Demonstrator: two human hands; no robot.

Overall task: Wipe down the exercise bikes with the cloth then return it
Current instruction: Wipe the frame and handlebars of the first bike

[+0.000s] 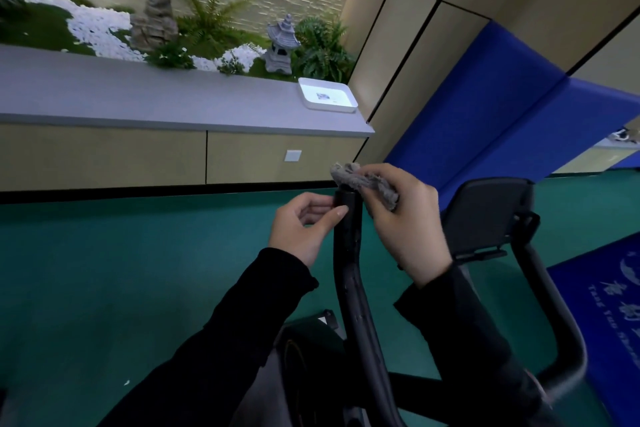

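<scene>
Pinches handlebar (349,218) top end between curled left hand (302,227) thumb and fingers; clutches cloth (367,183) in right hand (410,222), pressed onto the tip.

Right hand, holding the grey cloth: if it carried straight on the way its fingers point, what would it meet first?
The top end of the black handlebar tube, just up-left of the right hand; the fluffy grey cloth it grips touches it. Beyond it, likely the left hand; depth is unclear.

Cloth (377,189) atop handlebar (348,232), tray (311,98) on counter (138,94) behind, console (491,211) right of handlebar
</scene>
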